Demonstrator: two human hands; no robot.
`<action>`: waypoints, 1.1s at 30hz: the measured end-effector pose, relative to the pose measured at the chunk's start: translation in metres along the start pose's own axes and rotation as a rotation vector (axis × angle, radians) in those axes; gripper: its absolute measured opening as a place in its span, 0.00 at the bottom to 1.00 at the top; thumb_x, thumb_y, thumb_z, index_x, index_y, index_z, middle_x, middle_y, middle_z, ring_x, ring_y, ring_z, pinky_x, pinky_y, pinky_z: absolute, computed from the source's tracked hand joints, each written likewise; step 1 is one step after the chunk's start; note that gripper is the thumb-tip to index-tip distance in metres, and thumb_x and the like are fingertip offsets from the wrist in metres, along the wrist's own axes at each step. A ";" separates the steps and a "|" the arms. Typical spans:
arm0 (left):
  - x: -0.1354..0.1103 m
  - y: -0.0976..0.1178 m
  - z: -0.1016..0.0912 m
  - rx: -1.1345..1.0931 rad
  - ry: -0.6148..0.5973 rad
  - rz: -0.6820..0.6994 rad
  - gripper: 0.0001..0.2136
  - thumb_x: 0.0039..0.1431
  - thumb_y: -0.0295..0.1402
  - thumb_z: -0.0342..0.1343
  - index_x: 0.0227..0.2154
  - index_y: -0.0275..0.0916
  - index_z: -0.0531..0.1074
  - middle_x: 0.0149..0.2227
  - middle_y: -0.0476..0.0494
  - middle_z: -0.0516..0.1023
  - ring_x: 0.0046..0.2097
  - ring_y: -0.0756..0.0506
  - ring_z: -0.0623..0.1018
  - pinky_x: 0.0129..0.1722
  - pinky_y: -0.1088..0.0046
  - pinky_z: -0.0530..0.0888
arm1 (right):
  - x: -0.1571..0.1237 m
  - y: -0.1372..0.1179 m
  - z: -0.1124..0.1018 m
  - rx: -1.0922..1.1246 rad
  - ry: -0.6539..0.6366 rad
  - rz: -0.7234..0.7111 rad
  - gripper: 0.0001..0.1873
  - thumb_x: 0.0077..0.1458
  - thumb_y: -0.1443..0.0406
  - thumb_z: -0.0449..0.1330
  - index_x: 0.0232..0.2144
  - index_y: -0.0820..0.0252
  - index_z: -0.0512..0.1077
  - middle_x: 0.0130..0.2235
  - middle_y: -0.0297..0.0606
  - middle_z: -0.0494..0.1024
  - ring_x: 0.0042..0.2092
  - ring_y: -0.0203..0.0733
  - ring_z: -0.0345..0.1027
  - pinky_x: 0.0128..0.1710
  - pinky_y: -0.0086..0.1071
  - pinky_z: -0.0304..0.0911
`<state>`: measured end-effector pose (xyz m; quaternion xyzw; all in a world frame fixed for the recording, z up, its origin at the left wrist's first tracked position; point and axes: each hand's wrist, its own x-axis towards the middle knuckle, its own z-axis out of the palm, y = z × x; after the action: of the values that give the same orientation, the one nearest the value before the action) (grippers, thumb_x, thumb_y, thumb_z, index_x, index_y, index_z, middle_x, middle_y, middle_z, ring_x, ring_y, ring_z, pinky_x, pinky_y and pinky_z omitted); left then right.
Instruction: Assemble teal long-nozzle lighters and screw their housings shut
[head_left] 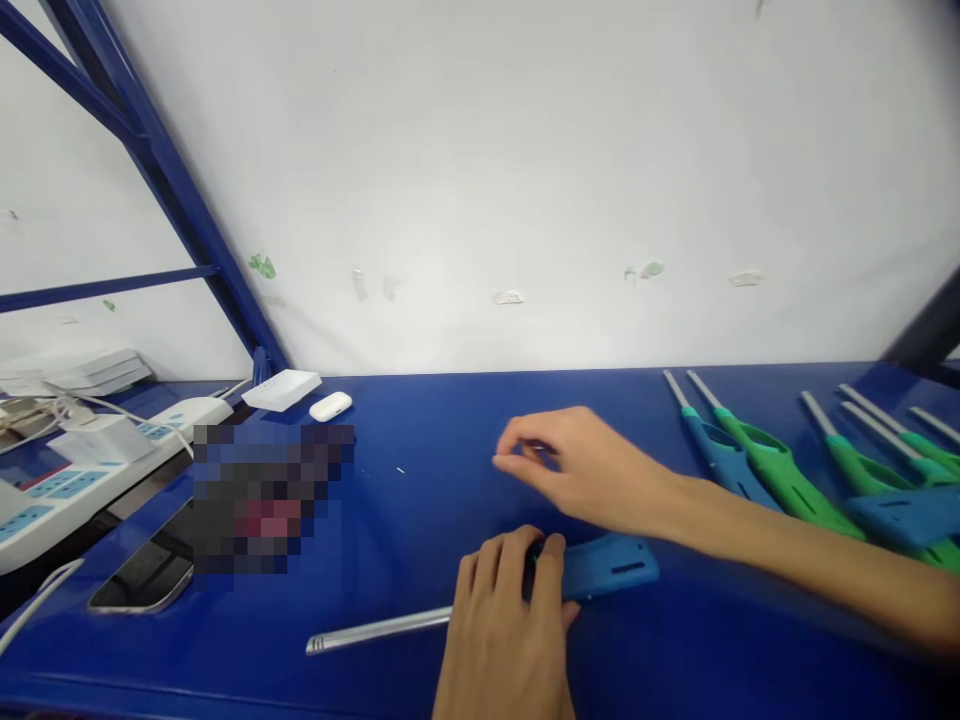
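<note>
A long-nosed gas lighter with a blue handle [609, 566] and a silver metal tube lies on the blue table in front of me. My left hand [510, 610] is closed over its middle, the fingers wrapped over the front of the handle, and hides the trigger part. The tube points left, and the slotted handle end shows to the right. Just above and beyond the lighter, my right hand [566, 460] is in the air with thumb and forefinger pinched together. Whether something small sits between those fingertips I cannot make out.
Several green and blue lighters [780, 465] lie at the right. On the left are a phone [146, 570], a pixelated patch, a white earbud case [331, 406], a white box [282, 390] and a power strip [97, 475]. A white wall and blue frame [172, 190] stand behind.
</note>
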<state>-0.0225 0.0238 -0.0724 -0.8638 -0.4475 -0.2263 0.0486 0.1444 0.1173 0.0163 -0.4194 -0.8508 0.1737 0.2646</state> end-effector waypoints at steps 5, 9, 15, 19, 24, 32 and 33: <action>-0.001 0.000 0.005 -0.005 0.003 -0.013 0.24 0.64 0.20 0.58 0.62 0.38 0.69 0.56 0.37 0.80 0.51 0.35 0.83 0.46 0.54 0.84 | 0.076 -0.016 0.052 -0.062 -0.268 -0.030 0.15 0.69 0.56 0.63 0.49 0.60 0.76 0.48 0.40 0.81 0.45 0.43 0.78 0.46 0.43 0.76; -0.001 0.001 0.009 0.022 0.029 -0.030 0.24 0.64 0.20 0.60 0.61 0.39 0.70 0.55 0.39 0.81 0.50 0.35 0.83 0.46 0.53 0.85 | 0.111 -0.026 0.076 -0.119 -0.366 0.038 0.19 0.69 0.55 0.63 0.55 0.59 0.75 0.55 0.43 0.79 0.51 0.47 0.77 0.51 0.47 0.75; 0.000 0.002 0.009 0.022 0.053 -0.021 0.20 0.68 0.24 0.59 0.61 0.38 0.71 0.54 0.37 0.81 0.50 0.35 0.83 0.45 0.55 0.84 | 0.117 -0.025 0.086 -0.142 -0.407 0.053 0.19 0.69 0.57 0.64 0.57 0.59 0.74 0.57 0.44 0.78 0.53 0.48 0.76 0.52 0.48 0.75; 0.000 0.000 0.010 0.023 0.057 -0.020 0.19 0.68 0.25 0.59 0.60 0.38 0.72 0.54 0.36 0.82 0.50 0.35 0.83 0.46 0.55 0.84 | 0.105 -0.023 0.076 -0.112 -0.392 0.035 0.18 0.69 0.58 0.64 0.56 0.59 0.74 0.56 0.44 0.78 0.52 0.47 0.77 0.51 0.47 0.75; -0.002 -0.002 0.010 0.023 0.041 0.003 0.21 0.67 0.23 0.59 0.61 0.38 0.70 0.55 0.36 0.81 0.51 0.34 0.83 0.46 0.54 0.84 | 0.071 -0.021 0.034 -0.015 -0.324 0.032 0.13 0.70 0.58 0.63 0.48 0.61 0.77 0.47 0.39 0.81 0.43 0.41 0.78 0.44 0.41 0.77; -0.005 -0.005 0.009 0.055 0.073 0.056 0.19 0.70 0.25 0.53 0.62 0.37 0.68 0.56 0.35 0.80 0.51 0.33 0.83 0.45 0.52 0.84 | -0.017 -0.007 -0.033 0.047 -0.044 0.129 0.11 0.68 0.64 0.62 0.48 0.47 0.82 0.40 0.34 0.87 0.38 0.43 0.81 0.33 0.33 0.73; -0.005 -0.005 0.009 0.061 0.079 0.059 0.19 0.71 0.25 0.52 0.62 0.38 0.68 0.55 0.35 0.81 0.51 0.34 0.83 0.45 0.53 0.84 | -0.029 -0.005 -0.037 0.039 -0.013 0.137 0.10 0.68 0.62 0.62 0.48 0.46 0.82 0.42 0.35 0.87 0.38 0.44 0.82 0.32 0.34 0.73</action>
<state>-0.0262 0.0257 -0.0830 -0.8650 -0.4263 -0.2452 0.0993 0.1782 0.0940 0.0399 -0.4703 -0.8183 0.2105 0.2548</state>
